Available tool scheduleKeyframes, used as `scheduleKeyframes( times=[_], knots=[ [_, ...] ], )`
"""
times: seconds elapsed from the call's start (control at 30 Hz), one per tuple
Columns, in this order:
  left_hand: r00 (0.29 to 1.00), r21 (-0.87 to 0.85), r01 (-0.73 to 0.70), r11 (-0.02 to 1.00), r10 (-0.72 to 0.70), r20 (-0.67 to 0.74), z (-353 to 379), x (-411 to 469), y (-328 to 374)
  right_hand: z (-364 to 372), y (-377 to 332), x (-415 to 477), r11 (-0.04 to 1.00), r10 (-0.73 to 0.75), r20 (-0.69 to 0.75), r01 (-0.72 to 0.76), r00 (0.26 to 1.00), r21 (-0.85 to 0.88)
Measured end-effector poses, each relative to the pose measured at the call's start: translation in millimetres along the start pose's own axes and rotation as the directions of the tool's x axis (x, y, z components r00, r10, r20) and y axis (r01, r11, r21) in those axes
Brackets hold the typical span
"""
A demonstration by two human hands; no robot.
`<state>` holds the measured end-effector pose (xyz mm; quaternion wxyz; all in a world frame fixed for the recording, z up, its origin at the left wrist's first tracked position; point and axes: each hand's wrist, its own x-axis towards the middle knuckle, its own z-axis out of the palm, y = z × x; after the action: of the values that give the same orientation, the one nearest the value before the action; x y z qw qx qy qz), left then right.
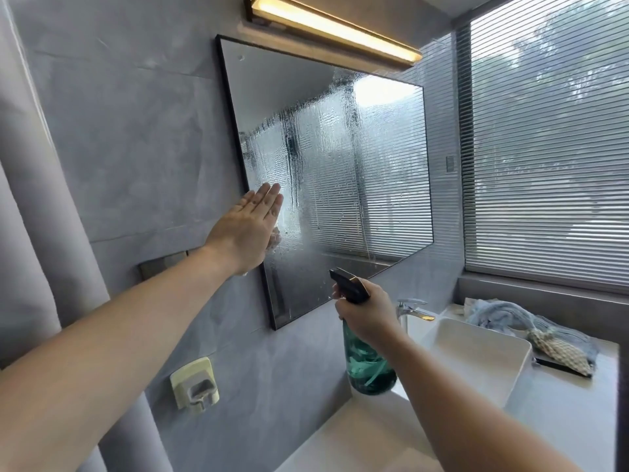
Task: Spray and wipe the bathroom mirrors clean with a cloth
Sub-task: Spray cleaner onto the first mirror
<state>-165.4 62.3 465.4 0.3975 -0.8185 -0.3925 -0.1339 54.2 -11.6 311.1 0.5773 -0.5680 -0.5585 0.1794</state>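
Mirror (340,165) wet, streaked; left hand (245,229) flat, fingers straight; right hand (367,315) grips bottle (369,366). Advise overlapping top-down passes.

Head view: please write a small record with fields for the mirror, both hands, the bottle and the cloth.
mirror: wet, drops and runs over much of the glass
left hand: flat, fingers straight, on the mirror's left edge
right hand: grips the spray bottle at its neck
spray bottle: teal, nozzle towards the mirror
cloth: blue, on the counter beside the basin
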Motion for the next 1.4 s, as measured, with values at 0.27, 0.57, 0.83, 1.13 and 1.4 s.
scheduleKeyframes(
  times=[0.27, 0.57, 0.83, 1.13, 1.4],
  knots=[
    [1.0, 0.043, -0.007, 0.999, 0.008, -0.017, 15, 0, 7, 11, 25, -18, 0.996, 0.056, 0.059, -0.052, 0.997, -0.072],
    [1.0, 0.037, 0.0, 0.999, 0.0, 0.021, 14, -2, 11, 20, 51, -31, 0.986, 0.093, 0.113, -0.076, 0.989, -0.146],
    [0.999, 0.044, -0.007, 0.999, 0.005, 0.037, 10, 0, 14, 16, 61, -27, 0.954, 0.179, 0.07, -0.155, 0.981, -0.258],
    [1.0, 0.007, -0.022, 1.0, 0.022, 0.019, 12, 2, 13, -12, 55, 5, 0.916, 0.285, -0.152, -0.315, 0.947, -0.247],
    [0.999, 0.009, -0.029, 1.0, 0.03, -0.031, 21, 6, 7, -26, 44, 23, 0.942, 0.239, -0.276, -0.292, 0.931, -0.168]
  ],
)
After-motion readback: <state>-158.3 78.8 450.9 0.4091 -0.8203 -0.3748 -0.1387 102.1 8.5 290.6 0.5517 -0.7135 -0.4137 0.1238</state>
